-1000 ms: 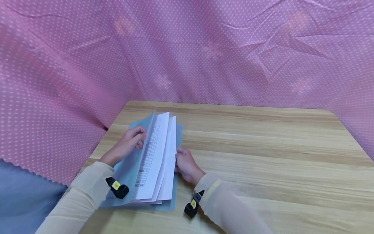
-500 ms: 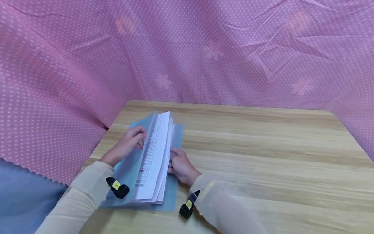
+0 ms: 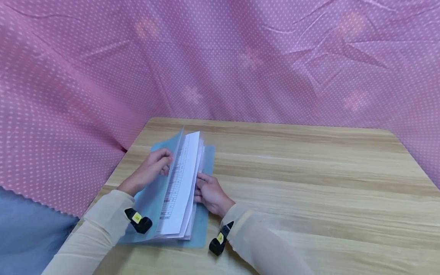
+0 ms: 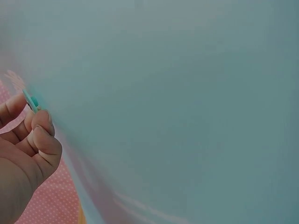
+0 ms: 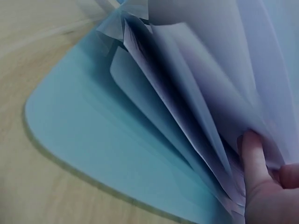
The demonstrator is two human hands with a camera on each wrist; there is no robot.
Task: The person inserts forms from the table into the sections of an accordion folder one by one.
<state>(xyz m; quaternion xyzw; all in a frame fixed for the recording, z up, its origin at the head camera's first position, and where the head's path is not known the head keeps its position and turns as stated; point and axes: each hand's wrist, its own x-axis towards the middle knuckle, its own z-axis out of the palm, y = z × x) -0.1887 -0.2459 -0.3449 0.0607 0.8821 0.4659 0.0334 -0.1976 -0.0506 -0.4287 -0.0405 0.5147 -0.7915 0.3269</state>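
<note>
A translucent blue folder (image 3: 203,225) lies open at the left end of the wooden table (image 3: 309,183). My left hand (image 3: 164,163) pinches the edge of its raised front cover (image 3: 151,198); in the left wrist view that cover (image 4: 177,107) fills the frame beside my curled fingers (image 4: 39,140). A stack of white printed sheets (image 3: 180,183) stands fanned upright in the folder. My right hand (image 3: 199,188) grips their right edge, the thumb (image 5: 254,182) pressed among the sheets (image 5: 210,93) above the back cover (image 5: 107,154).
Pink polka-dot cloth (image 3: 240,57) hangs behind the table and drapes down its left side. A blue surface (image 3: 20,236) shows at the lower left. The table's near left edge runs just below the folder.
My right hand has slid left with the sheets' edge, bringing the fanned pages closer together and more upright. The left hand and cover have stayed put.
</note>
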